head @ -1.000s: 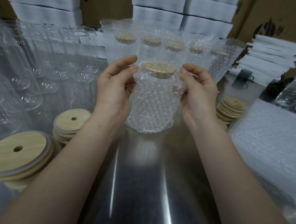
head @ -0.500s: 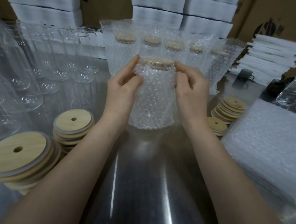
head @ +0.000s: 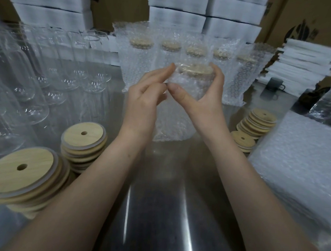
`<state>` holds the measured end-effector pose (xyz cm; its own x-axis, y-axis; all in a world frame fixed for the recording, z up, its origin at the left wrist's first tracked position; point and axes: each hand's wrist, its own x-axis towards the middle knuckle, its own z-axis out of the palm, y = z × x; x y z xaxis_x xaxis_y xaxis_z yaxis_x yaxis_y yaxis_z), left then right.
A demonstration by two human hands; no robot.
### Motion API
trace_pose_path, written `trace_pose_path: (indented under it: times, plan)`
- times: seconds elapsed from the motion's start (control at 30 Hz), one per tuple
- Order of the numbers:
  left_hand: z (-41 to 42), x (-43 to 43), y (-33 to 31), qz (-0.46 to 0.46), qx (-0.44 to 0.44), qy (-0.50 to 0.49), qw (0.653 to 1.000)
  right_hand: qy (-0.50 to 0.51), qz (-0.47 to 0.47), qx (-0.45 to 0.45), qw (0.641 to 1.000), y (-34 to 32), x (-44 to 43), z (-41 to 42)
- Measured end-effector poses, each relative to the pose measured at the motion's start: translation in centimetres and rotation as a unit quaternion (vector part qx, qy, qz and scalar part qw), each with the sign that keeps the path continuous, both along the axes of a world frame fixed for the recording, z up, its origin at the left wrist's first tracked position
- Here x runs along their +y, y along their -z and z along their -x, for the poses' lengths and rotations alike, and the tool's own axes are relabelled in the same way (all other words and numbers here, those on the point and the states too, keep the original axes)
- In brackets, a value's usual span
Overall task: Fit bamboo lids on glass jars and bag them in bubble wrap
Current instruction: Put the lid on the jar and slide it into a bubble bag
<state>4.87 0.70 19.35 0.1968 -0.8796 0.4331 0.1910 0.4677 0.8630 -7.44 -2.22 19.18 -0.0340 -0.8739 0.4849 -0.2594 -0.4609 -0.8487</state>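
Print on the brown cartons [head: 303,31] behind the bagged jar [head: 172,123] is a dark mark, partly hidden and cut off by the frame, so it cannot be read.

The bagged jar is upright over the steel table [head: 155,220], which is shiny and streaked with reflected light. Whether the jar's base touches the table I cannot tell. Its bamboo lid [head: 197,68] shows through the bubble wrap at the top. The right hand [head: 204,102] is clamped round the jar's upper part, with the thumb across the front and the fingers curled at the lid's far rim. The left hand [head: 143,99] is at the jar's left side, its forefinger laid against the wrap near the lid. Whether its bent fingers pinch the wrap I cannot tell.

Just behind the jar, 5 wrapped jars [head: 172,56] stand in a row, each lidded. To the jar's left, empty glass jars [head: 55,62] stand in rows. Nearer on the left are 2 lid stacks [head: 83,138], each top lid with 1 hole. To the jar's right are 2 smaller lid piles [head: 256,124]. Beyond those is a pile of bubble-wrap bags [head: 293,160]. White boxes [head: 176,16] are stacked behind, and a dark mug [head: 274,85] stands behind to the right.
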Motion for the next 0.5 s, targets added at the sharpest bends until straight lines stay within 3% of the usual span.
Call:
trace_pose_path:
  times: [0.2, 0.3, 0.4, 0.43, 0.5]
  plan:
    - [-0.4, -0.2, 0.4, 0.029, -0.001, 0.077, 0.997, 0.054, 0.038, -0.067, 0.996, -0.1, -0.2, 0.5]
    - [-0.2, -0.6, 0.6, -0.002, 0.031, 0.046, 0.998, 0.077, 0.05, -0.083, 0.992, -0.1, -0.3, 0.7]
    - [0.2, -1.2, 1.1, -0.107, 0.022, -0.062, 0.992, 0.087, 0.068, -0.103, 0.988, -0.2, -0.2, 0.7]
    - [0.3, -1.3, 1.4, -0.161, 0.026, -0.057, 0.985, 0.088, 0.075, -0.112, 0.987, -0.2, -0.1, 0.6]
    - [0.4, -1.5, 2.1, -0.271, 0.08, 0.047, 0.958, 0.086, 0.085, -0.129, 0.984, -0.2, 0.0, 0.5]
